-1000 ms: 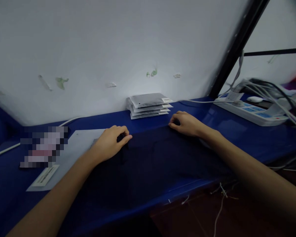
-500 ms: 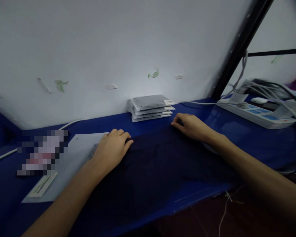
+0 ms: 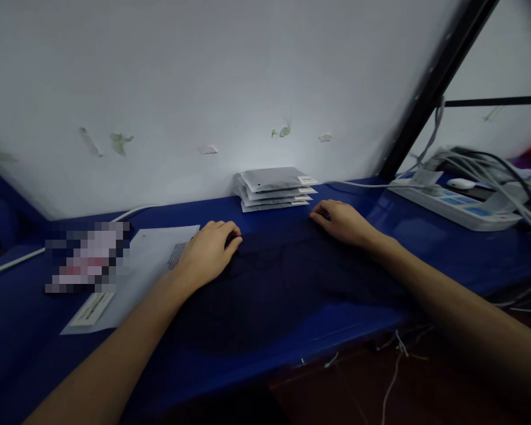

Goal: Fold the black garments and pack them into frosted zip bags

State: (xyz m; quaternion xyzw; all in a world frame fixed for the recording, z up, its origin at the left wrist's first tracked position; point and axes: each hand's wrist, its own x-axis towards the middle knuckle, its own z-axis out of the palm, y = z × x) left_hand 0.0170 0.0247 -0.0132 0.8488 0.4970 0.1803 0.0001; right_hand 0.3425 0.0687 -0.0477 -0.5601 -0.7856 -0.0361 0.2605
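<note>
Head view: left hand [image 3: 210,252] on dark cloth [image 3: 274,283], white label [image 3: 92,309] unreadable.

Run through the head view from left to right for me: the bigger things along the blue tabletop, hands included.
Pixelated object → flat pale bag → left hand → stack of grey packets → right hand → white power strip.

Pale wall [image 3: 181,88], torn tape bits; blue table [image 3: 358,215]; dark reddish floor [image 3: 327,395]; black frame [image 3: 438,88] at right; dim light
</note>
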